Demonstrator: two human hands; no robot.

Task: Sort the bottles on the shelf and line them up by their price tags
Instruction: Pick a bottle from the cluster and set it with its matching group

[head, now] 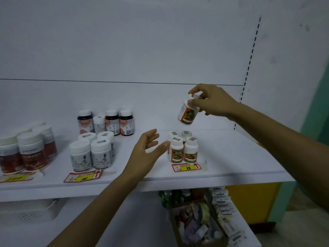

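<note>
My right hand grips the cap of a white bottle with an orange-green label, held tilted in the air above a cluster of matching bottles. That cluster stands behind the price tag marked 88. My left hand hovers open just left of the cluster, fingers spread, thumb tip almost at the nearest bottle. White-grey bottles stand behind the tag marked 108. Dark amber bottles stand further back. Red-labelled bottles sit at the far left behind a yellow tag.
The white shelf has bare room to the right of the 88 cluster, up to a slotted upright. Below it, a cardboard box of mixed goods and a row of small packets sit on a lower shelf. A white basket is at lower left.
</note>
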